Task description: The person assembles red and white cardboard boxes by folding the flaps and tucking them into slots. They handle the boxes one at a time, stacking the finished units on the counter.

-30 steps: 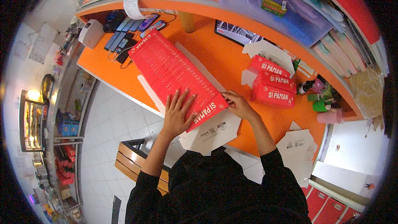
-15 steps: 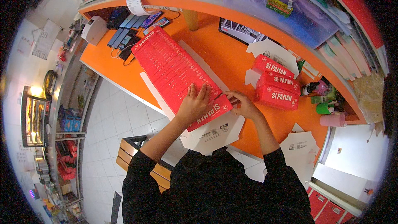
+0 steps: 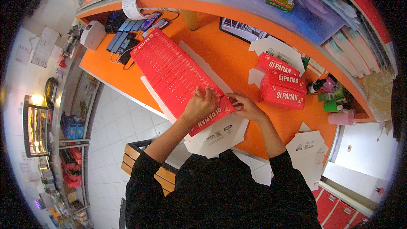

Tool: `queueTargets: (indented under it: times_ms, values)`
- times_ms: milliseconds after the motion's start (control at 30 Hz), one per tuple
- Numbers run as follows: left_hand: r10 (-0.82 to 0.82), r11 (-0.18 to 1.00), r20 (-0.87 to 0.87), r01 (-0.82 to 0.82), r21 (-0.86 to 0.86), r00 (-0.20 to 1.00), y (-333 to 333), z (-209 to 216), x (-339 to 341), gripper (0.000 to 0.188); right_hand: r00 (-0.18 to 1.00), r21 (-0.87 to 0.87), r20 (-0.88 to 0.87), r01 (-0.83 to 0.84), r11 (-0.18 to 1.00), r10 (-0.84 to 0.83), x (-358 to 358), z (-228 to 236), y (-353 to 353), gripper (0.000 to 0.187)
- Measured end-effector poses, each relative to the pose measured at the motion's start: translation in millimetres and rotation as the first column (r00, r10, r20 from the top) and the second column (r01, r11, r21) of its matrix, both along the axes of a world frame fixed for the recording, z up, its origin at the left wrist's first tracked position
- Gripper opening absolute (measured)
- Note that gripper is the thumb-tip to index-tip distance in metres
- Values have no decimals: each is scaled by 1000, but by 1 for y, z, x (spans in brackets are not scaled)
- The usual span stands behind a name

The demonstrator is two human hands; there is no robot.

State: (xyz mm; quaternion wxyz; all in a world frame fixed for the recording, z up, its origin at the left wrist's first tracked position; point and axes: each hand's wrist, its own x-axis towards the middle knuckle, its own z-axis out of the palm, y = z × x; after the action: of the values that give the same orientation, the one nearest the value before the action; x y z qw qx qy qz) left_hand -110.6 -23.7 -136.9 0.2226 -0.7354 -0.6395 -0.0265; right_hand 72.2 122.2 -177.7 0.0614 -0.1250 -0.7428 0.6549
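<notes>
A long fanned row of flat red cardboard box blanks (image 3: 176, 72) lies across the orange counter (image 3: 229, 55). My left hand (image 3: 198, 107) presses on the near end of the row, fingers closed over the nearest blank. My right hand (image 3: 246, 106) pinches the right edge of that same nearest red blank (image 3: 212, 116). Beneath it lies a white unfolded blank (image 3: 218, 133), printed side down, at the counter's front edge.
Three assembled red boxes (image 3: 282, 85) are stacked to the right, with white blanks (image 3: 309, 144) beyond. Several phones (image 3: 127, 38) and a white receipt printer (image 3: 91, 34) sit at the far left. Small bottles and a pink cup (image 3: 341, 116) stand at the right. A wooden stool (image 3: 135, 161) is below.
My left hand has slid right along the row's near end toward my right hand. Both hands now meet at the nearest red blank.
</notes>
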Motion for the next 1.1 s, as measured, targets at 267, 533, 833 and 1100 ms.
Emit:
queueTargets:
  times_ms: [267, 533, 833, 1100]
  values:
    - [52, 999, 11, -52, -14, 999, 0, -4, 4, 38, 1000, -71, -13, -28, 997, 27, 2, -5, -2, 69]
    - [18, 1000, -1, -18, -11, 1000, -2, -10, 1, 39, 994, -116, -54, 90, 989, -97, -6, -23, -20, 56]
    - [227, 972, 607, -137, -191, 762, -34, 35, -14, 42, 944, -247, 4, 320, 915, -329, -9, -22, -30, 36]
    - [383, 918, 490, -383, -107, 783, -47, 14, -28, 42, 940, 173, 57, 322, 931, -336, -20, -44, -30, 32]
